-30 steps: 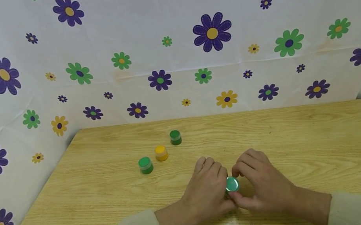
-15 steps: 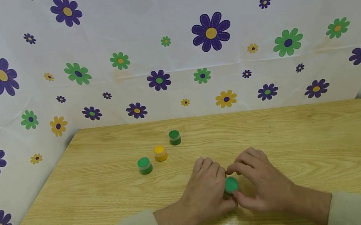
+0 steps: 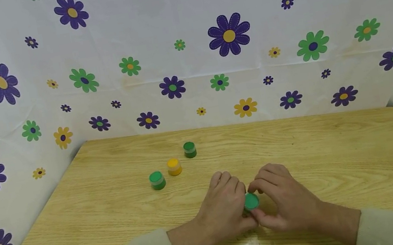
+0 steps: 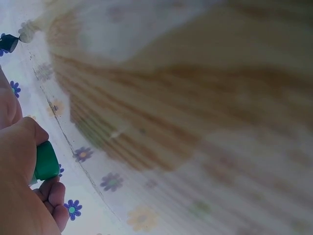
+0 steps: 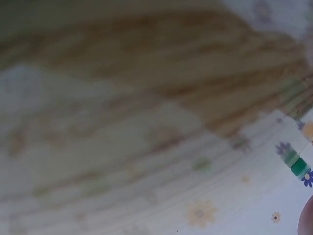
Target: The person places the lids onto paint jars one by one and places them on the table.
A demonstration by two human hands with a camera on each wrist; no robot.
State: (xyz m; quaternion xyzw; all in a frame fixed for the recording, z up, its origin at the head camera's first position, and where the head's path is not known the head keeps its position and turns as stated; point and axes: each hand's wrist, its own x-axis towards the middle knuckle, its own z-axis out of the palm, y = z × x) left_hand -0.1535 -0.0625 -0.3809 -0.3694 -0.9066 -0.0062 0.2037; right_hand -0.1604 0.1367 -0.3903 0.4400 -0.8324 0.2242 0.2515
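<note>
Both hands are at a small green paint jar [image 3: 251, 201] low over the table, right of centre in the head view. My left hand [image 3: 223, 209] grips its left side, hiding part of the body. From the right, my right hand [image 3: 286, 198] pinches the rim between thumb and curled index finger. The round green top faces the head camera. In the left wrist view, the jar's green body [image 4: 47, 161] shows between the left thumb and fingers.
On the wood-grain table [image 3: 322, 153], three more paint jars stand in a slanted row to the left: a green one [image 3: 157, 181], a yellow one [image 3: 174, 167] and a darker green one [image 3: 190, 150]. A flowered cloth [image 3: 194, 62] hangs behind the table and at both sides.
The right thumb and index finger have shifted along the jar's rim. Glare on its top has faded, leaving it plainer green. The left hand has stayed nearly still.
</note>
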